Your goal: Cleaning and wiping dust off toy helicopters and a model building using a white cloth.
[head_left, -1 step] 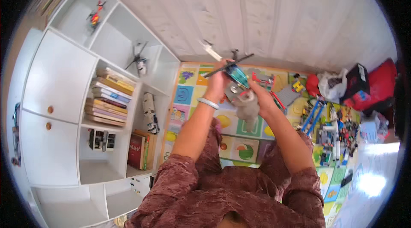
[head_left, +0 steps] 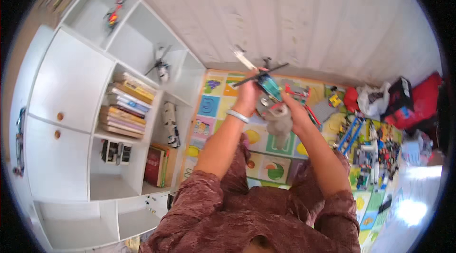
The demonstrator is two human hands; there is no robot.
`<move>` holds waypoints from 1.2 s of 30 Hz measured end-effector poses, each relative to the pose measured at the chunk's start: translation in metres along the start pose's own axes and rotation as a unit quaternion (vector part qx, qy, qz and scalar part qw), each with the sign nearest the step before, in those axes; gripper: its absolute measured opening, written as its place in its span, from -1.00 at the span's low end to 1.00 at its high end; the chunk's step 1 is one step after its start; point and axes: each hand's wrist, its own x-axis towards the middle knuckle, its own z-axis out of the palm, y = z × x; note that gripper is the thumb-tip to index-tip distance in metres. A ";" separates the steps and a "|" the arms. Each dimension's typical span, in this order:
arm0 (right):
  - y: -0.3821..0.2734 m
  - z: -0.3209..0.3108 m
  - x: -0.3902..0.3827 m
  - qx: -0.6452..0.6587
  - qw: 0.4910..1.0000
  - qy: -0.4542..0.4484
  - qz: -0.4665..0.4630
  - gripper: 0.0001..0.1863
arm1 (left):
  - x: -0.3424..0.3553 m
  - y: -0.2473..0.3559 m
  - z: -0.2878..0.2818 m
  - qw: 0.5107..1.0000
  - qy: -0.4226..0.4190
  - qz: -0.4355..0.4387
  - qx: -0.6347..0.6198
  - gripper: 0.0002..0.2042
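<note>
Both my arms are raised in front of me over a colourful play mat (head_left: 216, 106). My left hand (head_left: 249, 92) and my right hand (head_left: 290, 110) together hold a toy helicopter (head_left: 268, 86) built of bricks, teal-bodied with dark rotor blades and a white tail piece. A grey cloth or soft piece (head_left: 279, 121) hangs under the helicopter, by my right hand. A white band sits on my left wrist (head_left: 237, 116).
A white shelf unit (head_left: 76, 87) stands at the left, holding two toy helicopters (head_left: 160, 65), stacked books (head_left: 124, 108) and a brick vehicle (head_left: 170, 122). Loose bricks and toys (head_left: 375, 151) lie at the right on the mat, with red and white bags (head_left: 394, 98) behind.
</note>
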 end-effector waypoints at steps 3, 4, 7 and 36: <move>-0.001 -0.025 -0.003 0.016 0.999 -0.044 -0.010 -0.70 | 0.009 -0.026 0.011 0.997 0.024 -0.022 -0.070 -0.67; -0.001 -0.039 -0.001 0.012 0.998 -0.053 -0.009 -0.70 | 0.009 -0.031 0.021 0.995 0.045 -0.026 -0.084 -0.67; 0.003 -0.034 0.005 0.060 0.994 -0.086 0.007 -0.70 | 0.007 -0.033 0.011 0.994 0.003 -0.030 -0.101 -0.63; 0.013 0.000 0.006 -0.053 0.997 0.022 -0.049 -0.79 | -0.011 -0.017 0.038 0.994 0.067 0.005 0.084 -0.42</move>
